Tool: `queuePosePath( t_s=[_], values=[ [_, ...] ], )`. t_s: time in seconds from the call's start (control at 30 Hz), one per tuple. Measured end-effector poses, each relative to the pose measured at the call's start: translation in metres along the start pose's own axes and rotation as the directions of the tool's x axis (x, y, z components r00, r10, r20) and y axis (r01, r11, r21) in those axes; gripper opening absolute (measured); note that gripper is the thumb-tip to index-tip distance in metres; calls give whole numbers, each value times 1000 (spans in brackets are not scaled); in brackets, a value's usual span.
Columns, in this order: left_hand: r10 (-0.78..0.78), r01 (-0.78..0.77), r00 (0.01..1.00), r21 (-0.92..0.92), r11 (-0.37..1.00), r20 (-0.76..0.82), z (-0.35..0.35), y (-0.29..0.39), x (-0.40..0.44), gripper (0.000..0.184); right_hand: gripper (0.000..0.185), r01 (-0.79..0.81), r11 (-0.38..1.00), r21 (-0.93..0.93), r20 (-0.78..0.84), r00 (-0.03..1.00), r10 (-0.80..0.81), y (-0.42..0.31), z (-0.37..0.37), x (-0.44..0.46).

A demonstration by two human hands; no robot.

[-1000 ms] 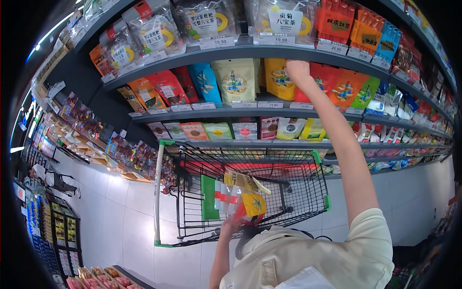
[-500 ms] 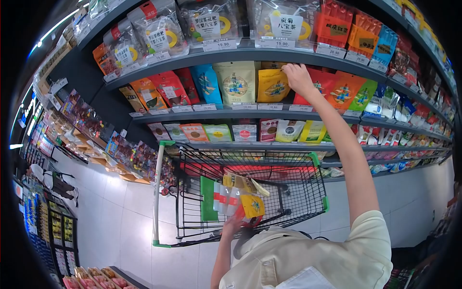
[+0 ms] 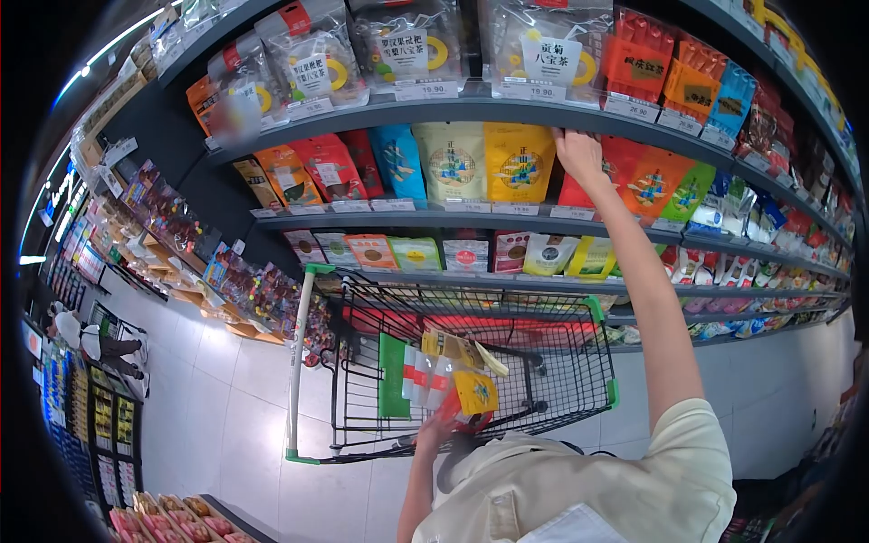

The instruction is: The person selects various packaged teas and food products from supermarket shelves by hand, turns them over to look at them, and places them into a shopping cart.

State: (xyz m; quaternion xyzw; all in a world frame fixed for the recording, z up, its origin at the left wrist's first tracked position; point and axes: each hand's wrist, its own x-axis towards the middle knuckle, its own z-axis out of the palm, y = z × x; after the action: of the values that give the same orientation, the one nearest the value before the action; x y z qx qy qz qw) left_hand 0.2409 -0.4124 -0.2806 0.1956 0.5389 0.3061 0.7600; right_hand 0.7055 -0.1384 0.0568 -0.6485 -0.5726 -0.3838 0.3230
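Observation:
My right hand (image 3: 579, 156) reaches to the second shelf, its fingertips at the upper right of a yellow pouch (image 3: 519, 163), between it and a red pouch (image 3: 623, 161). Whether the fingers grip anything is not clear. Left of the yellow pouch stands a pale green pouch (image 3: 449, 163). Low in view, my left hand (image 3: 434, 433) is closed on a red pouch (image 3: 469, 418) beside the cart. A smaller yellow pouch (image 3: 476, 392) and clear packets with red bands (image 3: 425, 376) lie right above that hand.
A shopping cart (image 3: 392, 374) with green corners stands below the shelves. Price tags line the shelf edge (image 3: 362, 217). Bagged teas (image 3: 543, 54) fill the shelf above. At the far left a person (image 3: 90, 342) stands in the aisle near another rack.
The yellow pouch on the shelf, earlier tilted and lower under my right hand, now stands upright beside the pale green one. My right hand has shifted slightly right. My left hand has barely moved.

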Motion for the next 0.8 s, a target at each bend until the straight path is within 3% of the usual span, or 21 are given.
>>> queuePosePath(
  t_s=[0.03,0.13,0.23,0.33,0.43,0.53,0.63,0.8],
  values=[
    [0,0,1000,-15,1000,-6,-3,-3,2,35,32,-63,997,33,77,995,60,4,-3,1],
    [-7,6,1000,-33,999,-27,-5,-5,7,37,27,-24,1000,11,184,983,22,18,2,14],
    [-24,24,999,-3,1000,-30,-3,-5,8,40,25,30,998,-61,173,985,-19,18,-5,36],
    [-21,21,1000,25,999,1,-7,-3,8,42,23,107,992,-65,-80,990,-112,37,29,48],
    [-8,8,1000,49,999,4,-2,3,-2,39,23,200,980,15,70,977,-201,42,34,61],
    [-9,10,1000,62,998,-16,3,10,-9,38,24,190,968,-161,280,950,-140,43,40,65],
    [8,-7,999,28,1000,-37,-11,-5,7,35,25,120,987,-108,296,951,-83,39,35,65],
    [4,-2,999,37,999,-54,-11,-9,11,34,28,156,987,-24,228,963,-147,52,47,60]
  ],
)
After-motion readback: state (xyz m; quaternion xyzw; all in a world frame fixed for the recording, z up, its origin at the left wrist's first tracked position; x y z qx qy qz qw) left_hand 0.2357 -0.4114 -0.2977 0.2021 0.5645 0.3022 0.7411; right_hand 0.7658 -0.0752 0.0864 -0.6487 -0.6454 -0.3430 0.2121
